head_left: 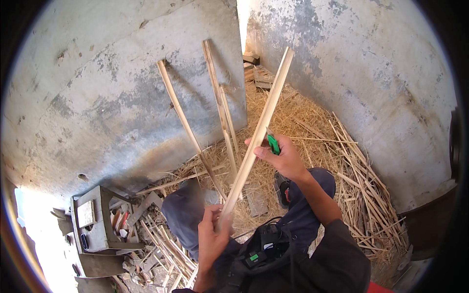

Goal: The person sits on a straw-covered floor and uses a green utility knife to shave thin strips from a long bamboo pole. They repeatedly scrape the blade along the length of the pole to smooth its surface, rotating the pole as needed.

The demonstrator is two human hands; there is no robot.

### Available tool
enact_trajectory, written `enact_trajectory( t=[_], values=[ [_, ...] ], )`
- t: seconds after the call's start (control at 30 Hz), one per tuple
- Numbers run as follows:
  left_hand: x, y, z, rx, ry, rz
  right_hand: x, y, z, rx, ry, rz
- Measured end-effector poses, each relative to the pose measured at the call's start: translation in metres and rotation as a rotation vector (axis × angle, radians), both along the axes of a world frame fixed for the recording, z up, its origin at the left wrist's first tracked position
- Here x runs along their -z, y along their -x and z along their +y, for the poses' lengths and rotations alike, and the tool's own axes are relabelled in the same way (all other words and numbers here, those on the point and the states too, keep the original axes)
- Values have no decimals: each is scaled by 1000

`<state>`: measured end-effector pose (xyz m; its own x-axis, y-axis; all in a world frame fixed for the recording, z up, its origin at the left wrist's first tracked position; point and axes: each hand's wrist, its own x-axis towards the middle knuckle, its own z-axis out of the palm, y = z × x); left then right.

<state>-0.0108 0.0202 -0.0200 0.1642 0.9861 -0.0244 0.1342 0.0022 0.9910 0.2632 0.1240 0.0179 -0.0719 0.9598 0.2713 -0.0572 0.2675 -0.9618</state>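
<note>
A long pale wooden strip [268, 105], with a lengthwise ridge or groove, slants up and away from my lap toward the far right. My left hand [212, 237] is closed around its lower end, slightly blurred. Higher up, my right hand [286, 158] touches the strip with its thumb and fingers. That same hand grips a green-handled utility knife [273, 144], its small blade tip showing close to the strip's right edge. Some of the right fingers are hidden behind the strip.
Several tall strips [183, 115] lean against the stained wall [122, 88] ahead. Straw-like shavings [298, 115] cover the floor. A heap of thin sticks [364, 185] lies at right. A worn wooden box [100, 222] stands at left, beside more strips [166, 246].
</note>
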Motion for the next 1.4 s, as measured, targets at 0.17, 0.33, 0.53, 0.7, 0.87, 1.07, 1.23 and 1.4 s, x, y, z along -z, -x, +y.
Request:
enact_trajectory(
  t=[0.17, 0.33, 0.53, 0.7, 0.87, 1.07, 1.23, 1.4],
  values=[
    [-3, -3, 10, 48, -117, 202, 0, 7, -1, 44, -14, 37],
    [-7, -16, 25, 88, -163, 170, 4, 13, -2, 68, -48, 53],
    [-4, -16, 33, 109, -116, 85, 15, 17, -1, 74, -137, 150],
    [-8, -19, 34, 84, -68, -54, 35, 8, -2, 115, -301, -48],
    [-19, -21, 35, 61, 7, -130, 32, 13, -5, 130, -603, -478],
    [-22, -24, 37, 79, 1, -194, 38, 22, -5, 102, -781, -549],
    [-27, -32, 42, 68, -50, -267, 32, 25, -13, 55, -772, -603],
    [-31, -27, 44, 130, -75, -282, 36, 30, -15, 32, -756, -614]
  ],
)
